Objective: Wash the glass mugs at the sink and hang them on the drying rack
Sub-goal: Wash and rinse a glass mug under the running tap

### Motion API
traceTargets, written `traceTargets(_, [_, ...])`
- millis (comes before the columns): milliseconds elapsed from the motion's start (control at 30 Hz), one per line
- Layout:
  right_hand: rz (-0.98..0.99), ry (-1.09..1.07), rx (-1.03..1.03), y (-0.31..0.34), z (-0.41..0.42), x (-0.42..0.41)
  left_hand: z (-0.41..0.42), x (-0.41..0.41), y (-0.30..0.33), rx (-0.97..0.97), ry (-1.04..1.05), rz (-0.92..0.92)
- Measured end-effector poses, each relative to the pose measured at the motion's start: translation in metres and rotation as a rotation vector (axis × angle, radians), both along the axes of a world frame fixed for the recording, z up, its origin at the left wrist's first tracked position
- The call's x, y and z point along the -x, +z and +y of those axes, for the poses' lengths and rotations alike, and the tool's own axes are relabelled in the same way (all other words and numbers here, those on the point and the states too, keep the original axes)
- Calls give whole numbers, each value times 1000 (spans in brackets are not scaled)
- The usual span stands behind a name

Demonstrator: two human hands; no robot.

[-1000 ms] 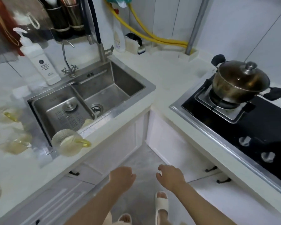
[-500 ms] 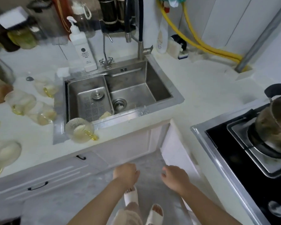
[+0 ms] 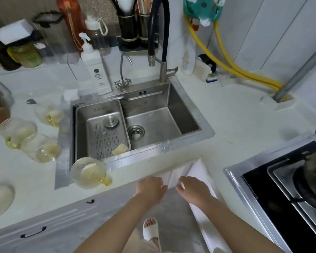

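- As the view has swung from the stove side over the last second, the stainless steel sink (image 3: 162, 123) now sits squarely ahead, which suggests the person has come to stand in front of it.
- Both hands have risen toward the white worktop (image 3: 235, 125): the left hand (image 3: 150, 187) and the right hand (image 3: 193, 189) hover side by side just below its front edge, fingers loosely curled, holding nothing.
- The nearest clear glass mug with a yellow handle (image 3: 88, 172) lies on its side at the sink's front-left corner, near the left hand but not touched.
- More clear glass mugs (image 3: 29, 139) lie tipped on the worktop left of the sink, well apart from both hands.
- A perforated steel strainer tray (image 3: 102, 130) fills the sink's left part; the black-hosed pull-down tap (image 3: 158, 39) stands behind, with no water seen running.
- No drying rack can be made out.
- Judged from this, washing has not begun; reaching for the nearest mug seems the likely opening move.
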State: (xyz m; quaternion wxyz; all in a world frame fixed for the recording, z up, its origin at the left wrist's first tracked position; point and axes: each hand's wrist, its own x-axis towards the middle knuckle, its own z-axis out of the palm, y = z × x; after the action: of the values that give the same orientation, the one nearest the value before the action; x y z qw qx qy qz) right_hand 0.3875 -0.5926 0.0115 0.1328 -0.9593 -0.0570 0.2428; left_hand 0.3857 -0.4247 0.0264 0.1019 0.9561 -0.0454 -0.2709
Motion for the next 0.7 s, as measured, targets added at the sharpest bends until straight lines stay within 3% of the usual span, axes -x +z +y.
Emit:
traceTargets(233, [-46,-106,-148,21,25,-58,18,-62,23,95,38,-89])
traceTargets(467, [-118,95,-176,31,54,-93,58,-90,29,144,153,-223])
traceTargets(700, [-14,191,-355,31,101,-127,96,-92,37,166,420,-254])
